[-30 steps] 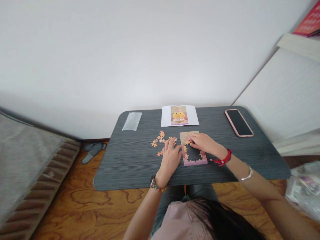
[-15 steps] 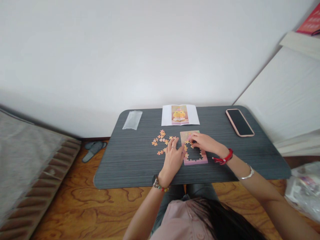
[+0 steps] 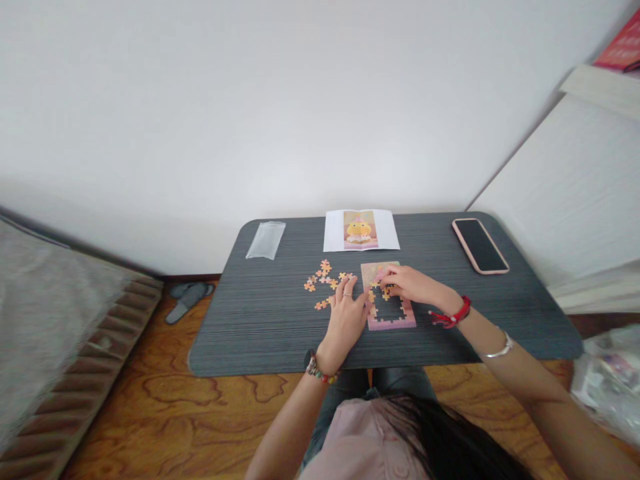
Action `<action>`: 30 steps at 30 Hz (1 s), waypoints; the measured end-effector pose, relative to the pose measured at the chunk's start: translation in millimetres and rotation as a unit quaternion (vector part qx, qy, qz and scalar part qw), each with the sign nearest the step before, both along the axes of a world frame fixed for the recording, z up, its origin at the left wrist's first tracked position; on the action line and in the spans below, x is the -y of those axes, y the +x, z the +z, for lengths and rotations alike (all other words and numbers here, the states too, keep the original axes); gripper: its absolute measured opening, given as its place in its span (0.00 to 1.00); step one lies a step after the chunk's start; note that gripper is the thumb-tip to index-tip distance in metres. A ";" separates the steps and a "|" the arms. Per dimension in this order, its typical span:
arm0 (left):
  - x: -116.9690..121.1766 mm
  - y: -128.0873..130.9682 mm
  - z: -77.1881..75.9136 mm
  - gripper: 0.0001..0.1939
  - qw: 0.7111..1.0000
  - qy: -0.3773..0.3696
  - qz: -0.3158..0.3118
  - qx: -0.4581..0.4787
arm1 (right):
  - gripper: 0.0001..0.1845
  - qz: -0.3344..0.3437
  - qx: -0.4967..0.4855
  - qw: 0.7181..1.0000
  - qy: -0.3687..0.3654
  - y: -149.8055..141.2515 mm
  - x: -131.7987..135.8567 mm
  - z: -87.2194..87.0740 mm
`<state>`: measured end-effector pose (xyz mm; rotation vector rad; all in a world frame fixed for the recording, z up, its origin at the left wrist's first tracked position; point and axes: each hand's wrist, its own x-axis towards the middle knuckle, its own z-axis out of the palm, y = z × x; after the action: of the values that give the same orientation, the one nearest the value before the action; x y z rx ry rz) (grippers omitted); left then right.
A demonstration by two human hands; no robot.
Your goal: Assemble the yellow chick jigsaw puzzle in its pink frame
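Note:
A small pink jigsaw puzzle (image 3: 389, 321) lies partly assembled on the dark grey table (image 3: 260, 320), its frame done and its middle open. My right hand (image 3: 410, 283) rests over the puzzle's upper part, fingers curled and pressing at a piece near the top left of the gap. My left hand (image 3: 347, 313) lies flat beside the puzzle's left edge, fingers stretched toward the loose orange pieces (image 3: 323, 277) scattered just left of it.
A reference sheet with a yellow figure (image 3: 361, 230) lies at the table's back. A clear plastic bag (image 3: 266, 240) sits back left, a phone in a pink case (image 3: 480, 245) back right. A slipper (image 3: 186, 299) lies on the wooden floor, a mattress at the far left.
My left hand has shifted right, closer to the puzzle's left edge. My right hand stays over the puzzle's top, fingers working slightly lower.

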<state>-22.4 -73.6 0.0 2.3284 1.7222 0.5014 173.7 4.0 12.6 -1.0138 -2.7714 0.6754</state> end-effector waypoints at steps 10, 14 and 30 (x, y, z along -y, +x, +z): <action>-1.2 -0.9 1.8 0.10 1.000 0.007 -0.002 -0.005 | 0.00 -0.005 0.039 0.998 0.039 -14.9 -0.2 1.3; -3.2 -1.3 7.8 0.12 1.000 -0.009 0.000 -0.005 | 0.02 -0.059 0.062 0.994 0.069 -12.1 6.0 -3.4; -5.5 1.9 1.9 0.11 1.000 -0.004 0.015 -0.003 | 0.04 -0.171 0.089 0.971 0.139 -30.2 28.4 -15.6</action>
<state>-20.5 -68.1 1.9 2.3045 1.7618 0.4921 143.5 -24.4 -3.0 -1.4948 -2.6249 0.1507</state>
